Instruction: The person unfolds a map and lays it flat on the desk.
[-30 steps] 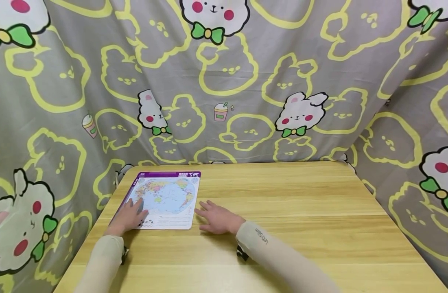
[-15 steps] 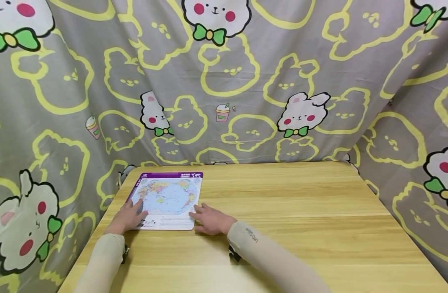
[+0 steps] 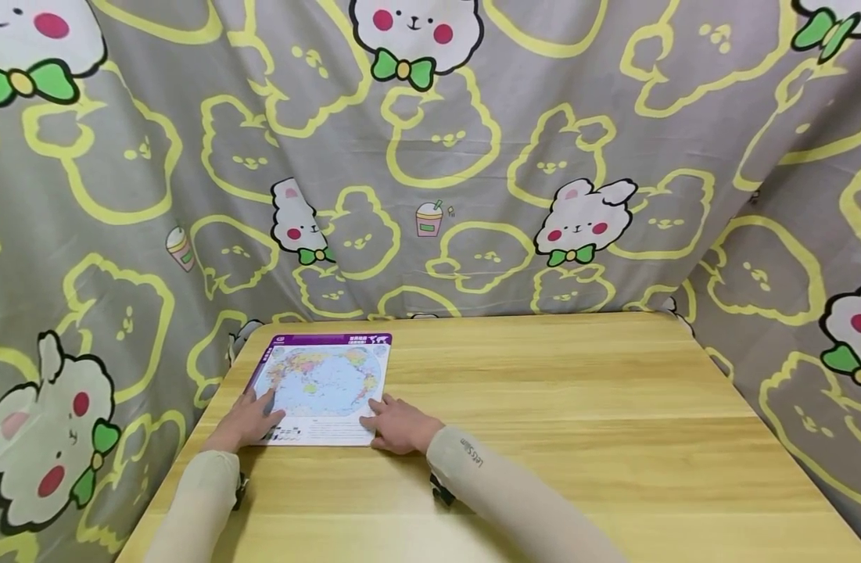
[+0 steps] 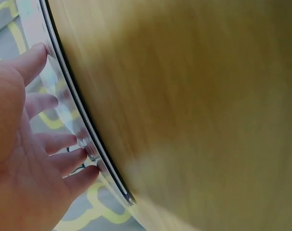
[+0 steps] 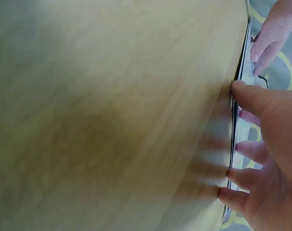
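Note:
A thin world map board (image 3: 324, 383) with a purple top border lies flat at the table's far left. My left hand (image 3: 245, 420) rests over its lower left part, fingers spread. At the lower right corner is my right hand (image 3: 402, 426), with its fingers reaching onto the map and along the right edge. Seen from the left wrist, the spread fingertips of the left hand (image 4: 30, 163) touch the board's surface and the thumb sits by the near edge. The right wrist view shows the right hand (image 5: 271, 154) touching the board's dark, thin edge; the left hand appears beyond.
The wooden table (image 3: 578, 438) carries the board near its far left corner. A grey curtain (image 3: 472, 180) with yellow outlines and white rabbits hangs behind the table and along both sides.
My right hand has moved left from the bare table onto the board's lower right corner. The left hand has stayed in place on the board. The view has shifted slightly.

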`<state>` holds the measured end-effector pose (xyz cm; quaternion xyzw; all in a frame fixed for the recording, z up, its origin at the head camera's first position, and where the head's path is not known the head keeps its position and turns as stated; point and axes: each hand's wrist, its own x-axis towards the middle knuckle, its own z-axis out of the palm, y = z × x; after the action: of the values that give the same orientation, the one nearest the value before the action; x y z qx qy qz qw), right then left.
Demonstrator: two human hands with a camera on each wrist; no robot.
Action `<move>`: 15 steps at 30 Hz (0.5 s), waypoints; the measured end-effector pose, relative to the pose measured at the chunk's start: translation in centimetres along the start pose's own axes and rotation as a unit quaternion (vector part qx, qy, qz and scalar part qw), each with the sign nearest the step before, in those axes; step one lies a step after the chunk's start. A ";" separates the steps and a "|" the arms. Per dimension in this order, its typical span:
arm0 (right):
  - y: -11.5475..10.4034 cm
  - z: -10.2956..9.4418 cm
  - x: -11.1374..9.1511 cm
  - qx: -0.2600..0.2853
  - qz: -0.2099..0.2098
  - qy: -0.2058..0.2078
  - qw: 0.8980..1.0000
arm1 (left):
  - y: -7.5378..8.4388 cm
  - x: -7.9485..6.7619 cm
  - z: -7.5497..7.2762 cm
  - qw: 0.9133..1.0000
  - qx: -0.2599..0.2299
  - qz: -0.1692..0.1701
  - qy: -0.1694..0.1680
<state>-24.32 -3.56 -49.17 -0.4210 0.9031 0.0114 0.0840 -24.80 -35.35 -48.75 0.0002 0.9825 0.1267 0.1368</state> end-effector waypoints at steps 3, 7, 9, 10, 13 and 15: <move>-0.1 -0.1 0.1 0.005 0.004 -0.006 1.000 | -0.1 0.0 -0.1 1.000 0.007 0.006 -0.003; -0.1 -0.3 0.2 0.013 0.004 -0.011 1.000 | -0.3 0.1 -0.3 1.000 0.016 0.018 0.000; -0.2 -0.3 0.2 0.006 0.000 -0.011 1.000 | -0.4 0.2 -0.3 1.000 0.011 0.021 0.001; -0.2 -0.3 0.3 0.002 -0.003 -0.011 1.000 | -0.5 0.2 -0.3 1.000 0.005 0.018 0.002; -0.3 -0.3 0.4 -0.006 -0.013 -0.012 1.000 | -0.7 0.2 -0.3 1.000 -0.012 0.014 -0.002; -0.5 -0.4 0.5 -0.008 -0.019 -0.013 1.000 | -0.8 0.3 -0.3 1.000 -0.019 0.010 -0.005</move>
<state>-24.30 -4.26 -48.83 -0.4385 0.8936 0.0221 0.0928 -25.14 -36.17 -48.73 0.0077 0.9791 0.1469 0.1402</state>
